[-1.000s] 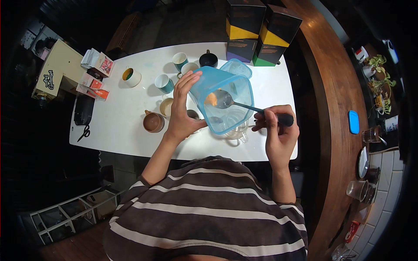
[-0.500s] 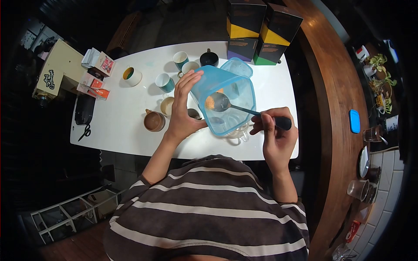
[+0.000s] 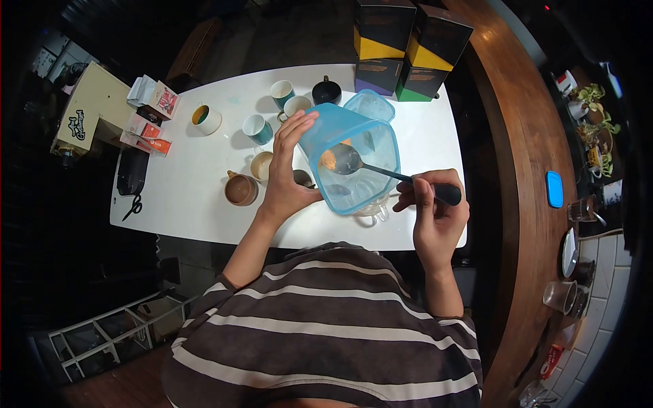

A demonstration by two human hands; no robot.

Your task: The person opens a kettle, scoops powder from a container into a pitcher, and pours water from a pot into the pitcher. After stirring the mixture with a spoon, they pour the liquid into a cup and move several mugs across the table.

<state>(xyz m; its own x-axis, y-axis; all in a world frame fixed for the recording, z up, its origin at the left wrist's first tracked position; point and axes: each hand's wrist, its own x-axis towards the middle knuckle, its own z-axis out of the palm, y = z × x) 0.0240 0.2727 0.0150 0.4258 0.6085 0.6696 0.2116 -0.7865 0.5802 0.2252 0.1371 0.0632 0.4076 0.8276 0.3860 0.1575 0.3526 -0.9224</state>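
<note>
My left hand (image 3: 289, 170) is wrapped round the side of a translucent blue plastic container (image 3: 333, 126), tilted so that its mouth faces me. Between the fingers and thumb of my right hand (image 3: 439, 214) is a spoon (image 3: 388, 173) with a dark handle. The spoon's bowl is inside the container, beside some orange-brown powder (image 3: 328, 160). Under the container, a clear glass vessel (image 3: 371, 216) with a handle is partly hidden. Close to my left hand stand a brown mug (image 3: 241, 188) and a cream mug (image 3: 261, 166).
On the white table (image 3: 197, 183) are several more mugs, including a black mug (image 3: 326, 90) and a teal cup (image 3: 257, 128). Dark boxes (image 3: 411, 51) are stacked at the back right. Scissors (image 3: 133, 206) lie at the left edge. A wooden counter (image 3: 527, 224) runs along the right.
My right hand and the spoon have shifted slightly to the right. The container and my left hand have hardly moved.
</note>
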